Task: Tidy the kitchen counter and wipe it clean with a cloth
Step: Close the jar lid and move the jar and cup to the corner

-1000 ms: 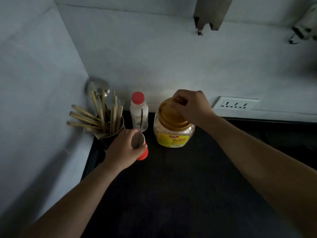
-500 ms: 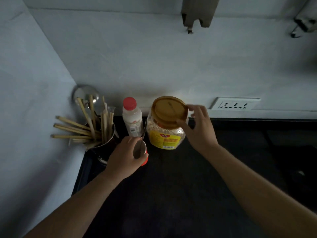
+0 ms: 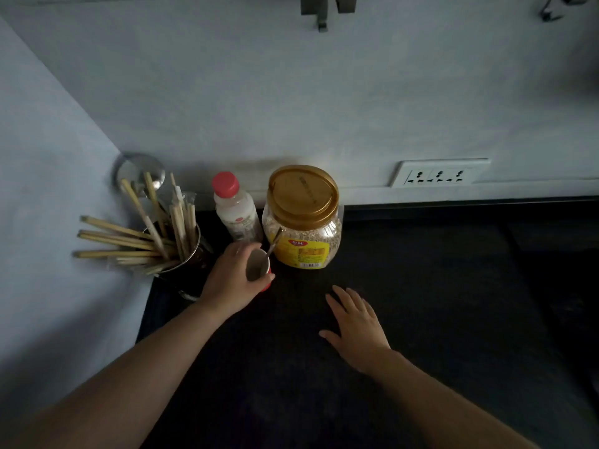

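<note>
Home kitchen: dark counter (image 3: 421, 286), chopstick holder (image 3: 181, 254), oat jar (image 3: 303, 234)

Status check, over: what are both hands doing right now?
Left hand grips red cup, spoon inside. Right hand open over the counter. Jar and bottle stand close behind the cup.

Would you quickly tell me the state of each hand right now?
The left hand grips the cup.
The right hand is open, holding nothing.
</note>
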`<act>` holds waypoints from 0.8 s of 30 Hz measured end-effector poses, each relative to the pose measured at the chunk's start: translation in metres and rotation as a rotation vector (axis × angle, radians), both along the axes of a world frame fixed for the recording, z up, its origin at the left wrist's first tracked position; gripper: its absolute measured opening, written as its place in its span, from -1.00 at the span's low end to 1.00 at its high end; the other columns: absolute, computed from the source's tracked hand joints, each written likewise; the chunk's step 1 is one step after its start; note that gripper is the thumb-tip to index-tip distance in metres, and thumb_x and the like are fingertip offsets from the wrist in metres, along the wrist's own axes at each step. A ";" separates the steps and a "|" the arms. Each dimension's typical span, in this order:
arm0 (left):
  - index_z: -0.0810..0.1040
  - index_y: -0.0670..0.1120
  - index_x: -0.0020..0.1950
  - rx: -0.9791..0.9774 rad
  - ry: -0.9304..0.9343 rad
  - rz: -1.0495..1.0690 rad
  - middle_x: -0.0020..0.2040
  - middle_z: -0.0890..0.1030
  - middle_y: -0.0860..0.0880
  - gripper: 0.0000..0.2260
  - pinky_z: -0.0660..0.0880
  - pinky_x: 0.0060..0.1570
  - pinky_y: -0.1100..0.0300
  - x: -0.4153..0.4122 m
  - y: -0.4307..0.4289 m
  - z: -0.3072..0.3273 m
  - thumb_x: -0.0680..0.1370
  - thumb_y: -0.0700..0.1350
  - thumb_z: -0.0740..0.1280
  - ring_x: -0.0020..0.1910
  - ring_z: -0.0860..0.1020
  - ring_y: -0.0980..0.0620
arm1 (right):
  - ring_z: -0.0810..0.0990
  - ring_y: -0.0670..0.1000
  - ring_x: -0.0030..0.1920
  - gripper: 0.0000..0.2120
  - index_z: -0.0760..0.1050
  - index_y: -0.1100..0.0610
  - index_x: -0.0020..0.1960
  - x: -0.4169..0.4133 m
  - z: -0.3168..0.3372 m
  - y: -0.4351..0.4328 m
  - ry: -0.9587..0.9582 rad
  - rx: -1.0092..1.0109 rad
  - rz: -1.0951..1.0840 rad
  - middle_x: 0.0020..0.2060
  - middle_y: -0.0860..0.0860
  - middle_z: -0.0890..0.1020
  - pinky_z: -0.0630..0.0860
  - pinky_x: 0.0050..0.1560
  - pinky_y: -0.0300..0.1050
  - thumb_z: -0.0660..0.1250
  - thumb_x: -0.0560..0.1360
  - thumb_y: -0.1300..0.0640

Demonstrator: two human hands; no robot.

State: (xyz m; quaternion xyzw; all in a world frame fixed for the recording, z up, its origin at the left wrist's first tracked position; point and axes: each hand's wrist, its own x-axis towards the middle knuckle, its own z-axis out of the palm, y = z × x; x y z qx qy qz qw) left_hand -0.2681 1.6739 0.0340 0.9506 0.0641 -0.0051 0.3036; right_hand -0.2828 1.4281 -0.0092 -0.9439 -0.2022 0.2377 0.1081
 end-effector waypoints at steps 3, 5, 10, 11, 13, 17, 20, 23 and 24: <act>0.41 -0.06 0.30 0.013 -0.016 -0.021 0.24 0.43 -0.06 -0.45 0.39 0.09 0.20 0.004 -0.002 -0.004 0.38 0.05 0.47 0.18 0.45 -0.01 | -0.19 0.03 0.51 -0.32 -0.12 -0.01 0.51 -0.004 -0.009 -0.003 -0.030 0.001 0.007 0.53 -0.04 -0.13 -0.16 0.46 0.01 0.09 0.54 -0.22; 0.40 -0.06 0.31 0.019 -0.025 -0.023 0.26 0.42 -0.07 -0.43 0.40 0.11 0.18 0.005 -0.002 -0.007 0.38 0.06 0.46 0.20 0.44 -0.02 | -0.21 0.02 0.50 -0.33 -0.12 -0.02 0.51 -0.005 -0.012 -0.004 -0.036 0.012 0.000 0.53 -0.06 -0.14 -0.18 0.46 -0.01 0.07 0.54 -0.23; 0.29 -0.01 0.39 0.018 -0.062 -0.029 0.37 0.33 -0.02 -0.35 0.40 0.18 0.15 -0.010 0.002 -0.006 0.38 0.11 0.44 0.33 0.35 0.02 | -0.10 0.00 0.51 -0.36 -0.01 0.00 0.50 -0.001 0.002 0.007 -0.001 0.086 -0.075 0.52 -0.04 -0.02 -0.05 0.49 -0.01 0.11 0.54 -0.21; 0.29 -0.01 0.40 0.019 -0.091 -0.024 0.38 0.32 -0.02 -0.36 0.35 0.20 0.20 -0.017 0.003 -0.003 0.39 0.09 0.43 0.34 0.32 0.03 | -0.02 -0.02 0.50 -0.37 0.04 0.01 0.49 0.001 0.009 0.011 -0.009 0.140 -0.104 0.51 -0.04 0.06 0.03 0.48 -0.03 0.13 0.53 -0.20; 0.31 -0.05 0.40 0.034 -0.138 0.006 0.39 0.33 -0.06 -0.41 0.27 0.23 0.24 -0.035 0.005 -0.001 0.42 0.04 0.41 0.36 0.31 0.01 | 0.16 -0.04 0.45 -0.41 0.15 0.01 0.46 0.006 0.023 0.023 -0.034 0.268 -0.163 0.45 -0.04 0.24 0.21 0.40 -0.09 0.19 0.52 -0.17; 0.29 -0.07 0.41 0.054 -0.115 0.086 0.38 0.36 -0.06 -0.44 0.27 0.26 0.22 -0.076 0.013 -0.010 0.46 0.04 0.36 0.37 0.32 0.01 | 0.43 -0.07 0.21 -0.56 0.32 0.02 0.33 0.016 0.048 0.054 -0.088 0.437 -0.171 0.20 -0.07 0.48 0.40 0.09 -0.21 0.25 0.51 -0.11; 0.24 -0.05 0.45 0.071 0.028 0.117 0.43 0.30 -0.04 -0.43 0.22 0.31 0.21 -0.107 0.016 -0.030 0.49 0.06 0.32 0.42 0.25 0.02 | 0.47 -0.08 0.12 -0.62 0.34 0.01 0.28 0.024 0.054 0.076 -0.070 0.458 -0.131 0.13 -0.07 0.52 0.35 -0.01 -0.23 0.26 0.52 -0.07; 0.28 -0.07 0.44 0.156 0.142 0.102 0.45 0.30 -0.10 -0.45 0.27 0.35 0.07 -0.130 0.024 -0.051 0.50 0.06 0.32 0.44 0.25 -0.05 | 0.49 -0.08 0.13 -0.62 0.35 0.01 0.30 0.028 0.051 0.090 -0.057 0.468 -0.155 0.15 -0.06 0.53 0.38 0.00 -0.21 0.27 0.52 -0.06; 0.31 -0.08 0.42 0.194 0.150 0.088 0.44 0.31 -0.12 -0.46 0.31 0.34 -0.01 -0.135 0.028 -0.058 0.49 0.05 0.33 0.43 0.28 -0.08 | 0.50 -0.08 0.12 -0.63 0.37 0.01 0.29 0.029 0.050 0.094 -0.061 0.473 -0.172 0.15 -0.06 0.54 0.40 0.00 -0.21 0.27 0.52 -0.06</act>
